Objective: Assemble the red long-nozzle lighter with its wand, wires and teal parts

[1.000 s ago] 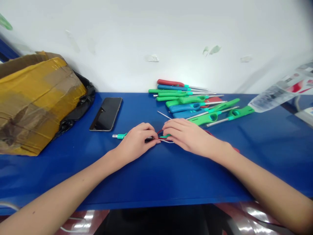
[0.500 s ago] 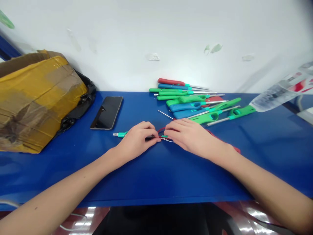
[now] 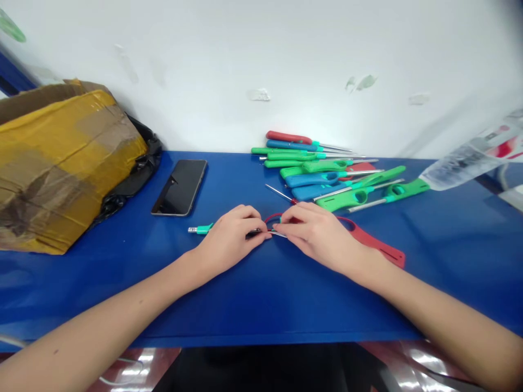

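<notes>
My left hand (image 3: 235,234) is closed around the inner part of a long-neck lighter (image 3: 202,230); its teal piece and metal tip stick out to the left. Thin wires (image 3: 279,234) run from between the thumb and fingers toward the other hand. My right hand (image 3: 316,231) pinches at these wires, its fingertips almost meeting the left ones; the exact grip point is too small to make out. Beneath and beyond the right hand lies a red lighter casing half (image 3: 378,245), partly covered. A thin metal rod with a red end (image 3: 281,193) lies just behind it.
Behind my hands lies a pile of red, blue and green long-neck lighters (image 3: 318,177) against the wall. A plastic bottle (image 3: 461,158) lies tilted at right. On the left are a phone (image 3: 180,187), a taped cardboard box (image 3: 65,174) and black plastic (image 3: 151,152).
My right hand has shifted slightly, with its fingers bent more, uncovering more of the red casing. My left hand keeps its hold in nearly the same place.
</notes>
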`<move>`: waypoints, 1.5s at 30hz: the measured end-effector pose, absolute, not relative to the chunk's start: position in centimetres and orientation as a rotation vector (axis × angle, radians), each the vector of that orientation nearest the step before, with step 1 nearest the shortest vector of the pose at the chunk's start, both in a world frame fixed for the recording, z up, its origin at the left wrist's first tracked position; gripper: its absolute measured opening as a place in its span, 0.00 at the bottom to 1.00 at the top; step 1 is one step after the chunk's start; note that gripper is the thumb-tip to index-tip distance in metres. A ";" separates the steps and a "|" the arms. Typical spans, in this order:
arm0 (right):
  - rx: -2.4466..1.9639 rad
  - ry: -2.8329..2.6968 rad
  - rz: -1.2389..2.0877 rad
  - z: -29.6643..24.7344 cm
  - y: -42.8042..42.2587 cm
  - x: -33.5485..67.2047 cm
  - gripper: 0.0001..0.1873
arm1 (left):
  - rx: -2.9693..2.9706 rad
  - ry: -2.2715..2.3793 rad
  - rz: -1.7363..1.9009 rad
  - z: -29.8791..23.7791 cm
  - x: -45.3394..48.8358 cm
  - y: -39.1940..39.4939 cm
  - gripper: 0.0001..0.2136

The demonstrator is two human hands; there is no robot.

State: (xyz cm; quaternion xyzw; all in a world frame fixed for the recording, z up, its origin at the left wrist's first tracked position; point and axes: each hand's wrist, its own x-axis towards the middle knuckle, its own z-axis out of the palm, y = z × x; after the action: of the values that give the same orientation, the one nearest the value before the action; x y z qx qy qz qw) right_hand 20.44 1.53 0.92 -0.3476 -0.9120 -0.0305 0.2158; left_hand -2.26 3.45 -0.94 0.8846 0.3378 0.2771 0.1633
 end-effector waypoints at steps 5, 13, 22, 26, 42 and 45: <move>-0.940 -2.520 -0.084 1.0 1.4 20.1 0.11 | 2.563 1.028 0.776 -1.1 -2.2 3.1 0.03; -1.136 -2.419 0.359 2.1 1.2 21.8 0.22 | 2.727 0.982 0.836 -1.1 -2.1 3.0 0.06; -1.124 -2.414 0.474 2.4 1.3 21.9 0.27 | 2.845 0.731 0.799 -0.7 -2.2 3.2 0.12; -1.036 -2.443 0.396 2.7 1.7 22.6 0.19 | 2.767 0.754 0.745 -0.8 -2.1 3.3 0.12; -1.147 -2.449 0.513 2.6 2.1 23.1 0.07 | 2.928 0.594 0.709 -0.3 -2.2 4.1 0.14; -1.214 -2.397 0.575 2.8 2.0 23.0 0.07 | 2.967 0.611 0.664 -0.1 -2.0 4.0 0.14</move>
State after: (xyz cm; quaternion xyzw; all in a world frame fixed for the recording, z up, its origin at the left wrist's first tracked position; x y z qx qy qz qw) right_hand 23.01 2.03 2.79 -0.4334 -0.8554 0.2054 0.1957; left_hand -1.95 4.00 -0.13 0.9565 0.1970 0.2141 0.0204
